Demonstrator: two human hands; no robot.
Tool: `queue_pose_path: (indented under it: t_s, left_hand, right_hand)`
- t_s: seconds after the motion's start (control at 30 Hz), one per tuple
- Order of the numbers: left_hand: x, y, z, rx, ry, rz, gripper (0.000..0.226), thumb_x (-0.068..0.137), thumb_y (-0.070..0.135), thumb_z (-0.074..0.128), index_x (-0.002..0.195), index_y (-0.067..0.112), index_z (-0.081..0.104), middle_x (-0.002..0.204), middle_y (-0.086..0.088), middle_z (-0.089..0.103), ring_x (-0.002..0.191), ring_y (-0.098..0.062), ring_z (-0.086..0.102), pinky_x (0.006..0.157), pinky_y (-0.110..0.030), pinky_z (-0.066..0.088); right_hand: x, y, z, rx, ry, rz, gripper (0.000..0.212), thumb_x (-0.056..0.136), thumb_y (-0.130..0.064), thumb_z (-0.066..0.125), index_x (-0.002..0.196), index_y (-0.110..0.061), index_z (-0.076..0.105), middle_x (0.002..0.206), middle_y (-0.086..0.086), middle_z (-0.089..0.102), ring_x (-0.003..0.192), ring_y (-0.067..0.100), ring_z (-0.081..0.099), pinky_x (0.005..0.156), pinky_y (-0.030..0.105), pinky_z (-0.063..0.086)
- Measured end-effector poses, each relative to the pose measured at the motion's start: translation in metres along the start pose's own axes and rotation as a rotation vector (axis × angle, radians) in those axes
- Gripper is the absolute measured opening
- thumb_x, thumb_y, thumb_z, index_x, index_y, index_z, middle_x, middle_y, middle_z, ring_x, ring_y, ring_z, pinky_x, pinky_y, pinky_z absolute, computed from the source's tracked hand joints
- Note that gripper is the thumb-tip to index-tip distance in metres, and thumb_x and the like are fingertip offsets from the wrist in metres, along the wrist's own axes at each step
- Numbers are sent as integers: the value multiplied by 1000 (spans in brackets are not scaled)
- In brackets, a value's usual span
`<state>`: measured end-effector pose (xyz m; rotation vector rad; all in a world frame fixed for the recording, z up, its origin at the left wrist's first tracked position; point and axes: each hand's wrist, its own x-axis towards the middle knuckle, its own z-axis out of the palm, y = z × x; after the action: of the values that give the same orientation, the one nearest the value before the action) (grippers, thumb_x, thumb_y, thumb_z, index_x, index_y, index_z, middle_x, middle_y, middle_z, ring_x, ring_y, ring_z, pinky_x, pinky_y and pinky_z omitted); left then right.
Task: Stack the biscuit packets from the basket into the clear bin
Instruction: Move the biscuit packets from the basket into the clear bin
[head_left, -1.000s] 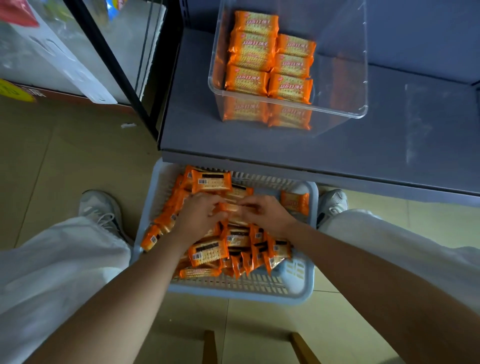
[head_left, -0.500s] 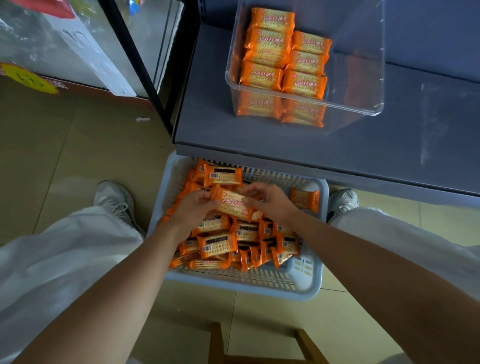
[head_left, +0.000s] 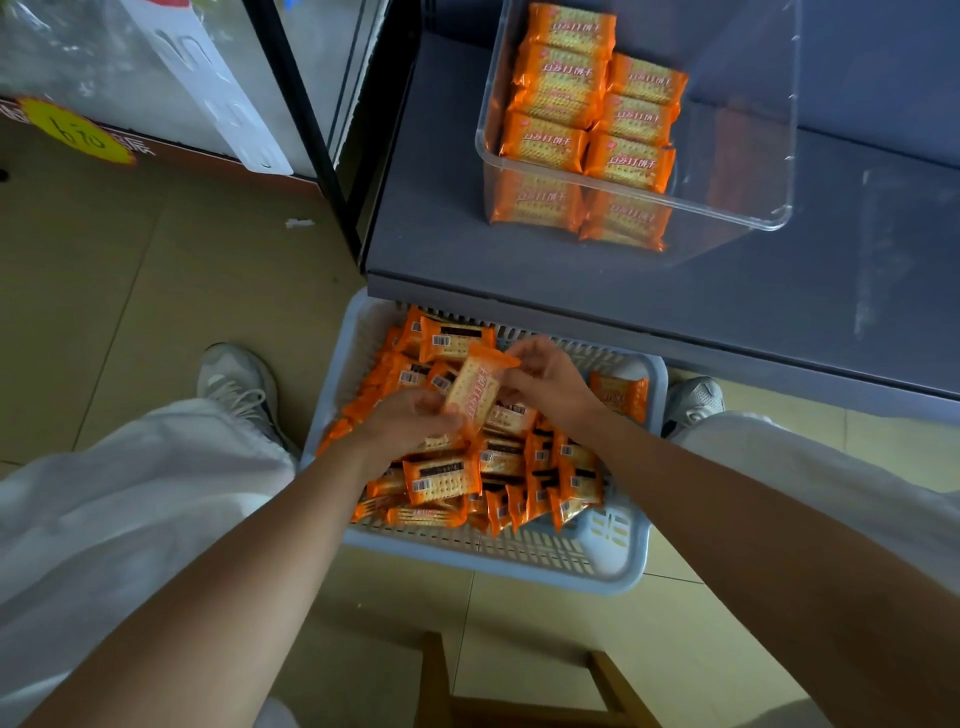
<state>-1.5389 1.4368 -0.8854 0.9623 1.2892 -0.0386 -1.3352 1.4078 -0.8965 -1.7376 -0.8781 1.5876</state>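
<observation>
From where I stand, both hands are on one biscuit packet (head_left: 475, 387). The left hand (head_left: 410, 421) pinches its lower end and the right hand (head_left: 550, 384) holds the upper end by the crimped edge, fingers curled round it. The packet is tilted, lifted just clear of the loose packets (head_left: 441, 475) heaped in the pale blue basket (head_left: 597, 566) on the floor between the person's shoes.

The clear bin (head_left: 737, 130) sits up on the grey surface (head_left: 571, 291), well apart from the hands. The stacked packets (head_left: 587, 104) in it lie in two neat columns against its left wall, and the right half looks bare.

The wrapper looks glossy and the hold is mostly at the ends. I would guess a light pinch could let it slide out and drop back into the heap. A harder squeeze risks cracking the biscuits inside.

The far side of the basket is tucked under the front edge of the surface, so a hand lifting straight up and forward could clip that edge and knock the packet loose.

At the bin, the columns have nothing bracing their right side. A packet set down skewed or dropped from a height could nudge the top ones so they slide into the open half and spoil the stack. One lone packet (head_left: 621, 395) lies at the basket's right end and could easily be overlooked.
</observation>
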Motion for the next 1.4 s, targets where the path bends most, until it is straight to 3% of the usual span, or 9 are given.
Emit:
queue_pose_path:
  t_s: [0.2,0.33,0.47,0.6,0.77,0.93,1.17,1.27,1.4]
  left_hand:
    - [-4,-4,-2,-314,117,-53,16,90,20,65,103,13,64,103,-8,70,85,-17,67,75,-28,56]
    - [4,-10,-15,-406,309,-86,16,92,19,62,107,13,61,101,-11,69,78,-22,69,70,-31,59]
    - [12,-17,-25,-383,391,-91,14,92,14,61,106,10,60,106,-12,64,87,-25,67,62,-26,59]
    - [23,-25,-29,-275,404,-73,6,93,14,58,99,13,60,109,-10,61,86,-17,62,70,-27,58]
    - [29,-31,-35,-163,374,-66,6,93,17,60,97,14,62,111,-13,65,96,-27,65,86,-43,56]
    - [28,-33,-39,-158,339,-101,16,93,18,60,106,11,63,112,-14,66,92,-30,68,84,-40,57]
    - [17,-28,-40,-102,392,-63,8,93,19,60,98,15,65,92,-5,66,84,-27,66,86,-45,56]
    - [9,-19,-32,-132,353,-60,17,94,18,59,111,13,62,103,-5,65,82,-19,64,66,-23,57]
    - [-3,-4,-19,-116,284,-25,23,95,20,59,116,12,62,114,-6,65,93,-21,67,68,-23,55]
  right_hand:
    - [-5,9,3,43,-120,173,20,89,-6,64,98,-13,47,90,14,69,67,18,69,66,30,59]
    - [10,17,15,-329,-27,29,11,93,-21,62,103,-19,59,104,-1,65,97,12,62,81,25,51]
    - [38,28,29,-588,84,-159,46,92,-14,60,134,-26,48,138,0,50,130,18,44,106,37,42]
    - [54,42,39,-911,84,-177,65,89,-16,64,146,-22,35,145,7,39,135,26,33,112,39,33]
    - [57,49,45,-1031,221,-328,56,77,-21,75,128,-18,51,131,6,48,121,27,42,101,41,41]
    - [63,43,47,-1168,219,-266,56,75,-36,77,122,-21,49,125,4,53,118,27,46,101,40,36]
    - [40,33,15,-792,-110,-111,32,94,-46,53,113,-23,64,105,-2,65,95,14,59,81,28,44]
    - [22,19,1,-627,-215,-52,42,100,-40,44,87,-6,64,67,6,51,62,18,47,67,28,36]
    - [2,-2,-10,-499,-227,-69,42,100,-40,42,81,-5,57,68,6,43,60,15,43,64,31,38]
